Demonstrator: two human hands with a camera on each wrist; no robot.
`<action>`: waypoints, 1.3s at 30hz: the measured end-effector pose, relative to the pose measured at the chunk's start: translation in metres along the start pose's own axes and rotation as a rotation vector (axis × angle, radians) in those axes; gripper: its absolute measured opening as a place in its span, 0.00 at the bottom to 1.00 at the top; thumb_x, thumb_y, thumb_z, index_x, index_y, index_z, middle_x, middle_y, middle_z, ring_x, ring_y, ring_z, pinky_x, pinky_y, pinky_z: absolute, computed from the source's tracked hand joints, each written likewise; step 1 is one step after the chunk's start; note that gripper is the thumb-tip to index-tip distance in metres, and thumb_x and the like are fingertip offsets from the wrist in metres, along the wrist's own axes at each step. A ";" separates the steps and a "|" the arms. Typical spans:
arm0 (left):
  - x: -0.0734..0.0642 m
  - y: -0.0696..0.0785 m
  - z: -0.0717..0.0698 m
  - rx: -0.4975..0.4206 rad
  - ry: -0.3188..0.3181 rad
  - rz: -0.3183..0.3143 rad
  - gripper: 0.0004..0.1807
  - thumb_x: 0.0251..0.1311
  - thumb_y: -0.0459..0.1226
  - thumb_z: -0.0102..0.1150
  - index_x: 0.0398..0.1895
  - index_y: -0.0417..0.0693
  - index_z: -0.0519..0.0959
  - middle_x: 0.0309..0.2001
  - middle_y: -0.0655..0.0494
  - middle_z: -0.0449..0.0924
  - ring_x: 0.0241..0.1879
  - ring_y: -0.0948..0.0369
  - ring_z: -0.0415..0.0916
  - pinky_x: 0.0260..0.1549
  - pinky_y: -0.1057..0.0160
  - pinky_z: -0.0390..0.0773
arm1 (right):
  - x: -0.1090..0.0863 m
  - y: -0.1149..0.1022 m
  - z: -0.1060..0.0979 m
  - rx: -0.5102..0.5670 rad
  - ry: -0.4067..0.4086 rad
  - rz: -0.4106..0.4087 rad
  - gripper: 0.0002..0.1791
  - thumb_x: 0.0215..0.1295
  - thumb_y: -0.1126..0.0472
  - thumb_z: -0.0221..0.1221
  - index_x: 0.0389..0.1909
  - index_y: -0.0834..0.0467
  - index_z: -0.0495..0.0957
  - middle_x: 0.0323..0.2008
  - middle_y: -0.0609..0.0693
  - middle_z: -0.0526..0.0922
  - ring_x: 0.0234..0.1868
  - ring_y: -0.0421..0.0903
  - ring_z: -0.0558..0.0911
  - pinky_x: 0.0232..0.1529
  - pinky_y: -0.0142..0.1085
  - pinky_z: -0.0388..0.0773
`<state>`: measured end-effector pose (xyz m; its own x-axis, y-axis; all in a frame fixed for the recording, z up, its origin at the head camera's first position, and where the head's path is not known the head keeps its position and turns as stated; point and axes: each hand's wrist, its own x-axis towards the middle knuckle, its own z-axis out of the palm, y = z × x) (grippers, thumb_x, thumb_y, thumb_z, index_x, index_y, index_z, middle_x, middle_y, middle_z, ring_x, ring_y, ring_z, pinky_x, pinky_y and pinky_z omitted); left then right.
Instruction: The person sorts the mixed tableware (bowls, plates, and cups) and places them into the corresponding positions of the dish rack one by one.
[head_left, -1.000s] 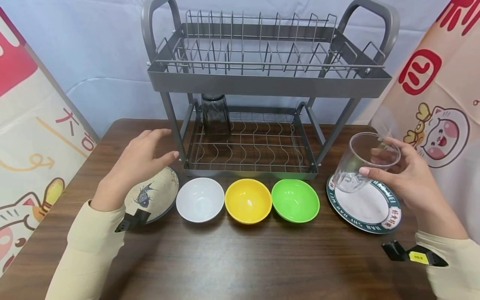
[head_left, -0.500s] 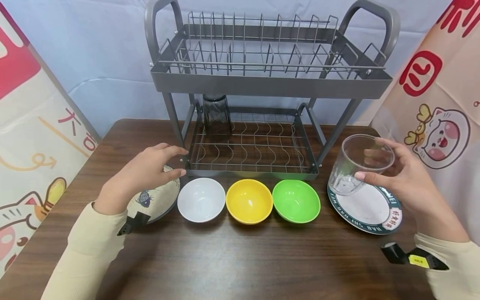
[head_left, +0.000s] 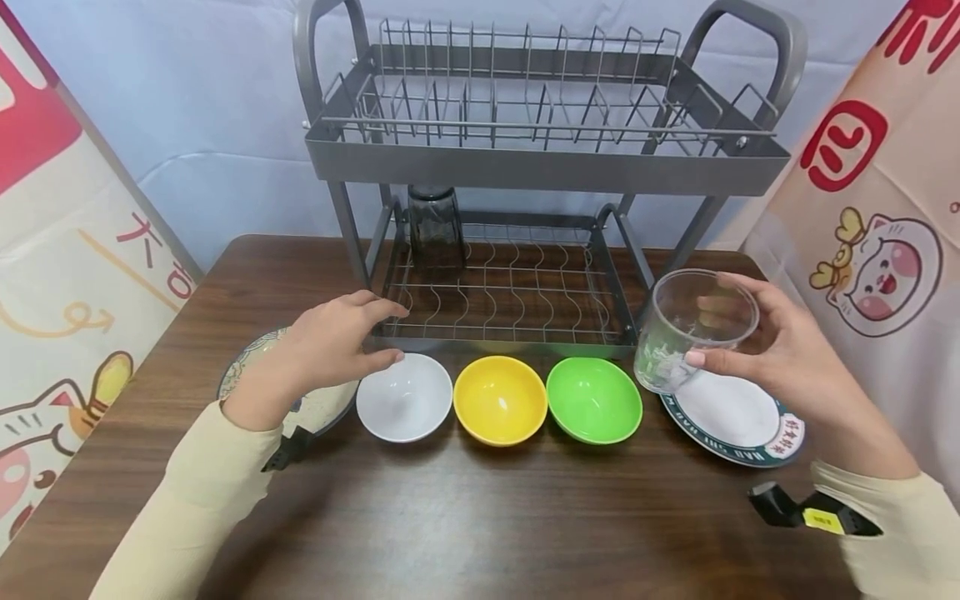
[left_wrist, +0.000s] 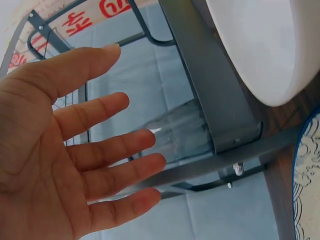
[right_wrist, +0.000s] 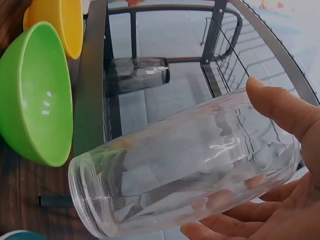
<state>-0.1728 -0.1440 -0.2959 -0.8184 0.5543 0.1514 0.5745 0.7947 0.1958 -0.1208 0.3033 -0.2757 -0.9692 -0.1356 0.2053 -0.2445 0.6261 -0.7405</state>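
Note:
A clear plastic cup (head_left: pixel 678 333) is gripped near its rim by my right hand (head_left: pixel 780 350), tilted a little, above the left part of the green-rimmed plate (head_left: pixel 735 412). In the right wrist view the thumb and fingers wrap the cup (right_wrist: pixel 185 165). My left hand (head_left: pixel 322 346) holds nothing; its fingers are spread, as the left wrist view shows. It hovers over the fish-patterned plate (head_left: pixel 330 408), near the white bowl (head_left: pixel 405 398). On the lower tier of the grey dish rack (head_left: pixel 547 167) stands a dark glass (head_left: pixel 437 229), upside down.
A yellow bowl (head_left: pixel 500 402) and a green bowl (head_left: pixel 594 402) sit in a row beside the white one, in front of the rack. The rack's front posts and upper tier overhang its lower wire shelf (head_left: pixel 517 292). Printed cloths hang at both sides.
My right hand has carried the clear cup leftward, from above the green-rimmed plate's middle to its left edge. My left hand has moved right and slightly down, towards the white bowl.

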 end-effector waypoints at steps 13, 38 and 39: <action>0.005 0.013 0.010 -0.073 -0.045 0.049 0.27 0.50 0.49 0.66 0.54 0.52 0.77 0.49 0.50 0.75 0.39 0.55 0.76 0.37 0.53 0.75 | 0.003 -0.015 0.016 0.049 -0.002 -0.078 0.47 0.42 0.75 0.70 0.65 0.57 0.60 0.51 0.50 0.76 0.48 0.36 0.76 0.34 0.27 0.75; 0.021 0.040 0.021 -0.162 0.050 0.136 0.37 0.45 0.53 0.69 0.59 0.49 0.71 0.51 0.51 0.73 0.43 0.57 0.74 0.35 0.57 0.76 | 0.007 -0.043 0.055 0.328 -0.062 -0.198 0.46 0.46 0.79 0.66 0.67 0.58 0.57 0.56 0.61 0.72 0.54 0.48 0.74 0.44 0.32 0.75; 0.021 0.041 0.021 -0.167 0.052 0.141 0.38 0.45 0.53 0.69 0.60 0.49 0.70 0.51 0.51 0.73 0.44 0.56 0.74 0.36 0.57 0.76 | 0.007 -0.043 0.056 0.356 -0.066 -0.208 0.46 0.45 0.80 0.65 0.67 0.59 0.57 0.56 0.62 0.72 0.54 0.48 0.74 0.44 0.32 0.75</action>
<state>-0.1670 -0.0941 -0.3053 -0.7309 0.6397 0.2379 0.6804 0.6561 0.3264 -0.1184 0.2319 -0.2783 -0.8953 -0.2871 0.3407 -0.4181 0.2771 -0.8651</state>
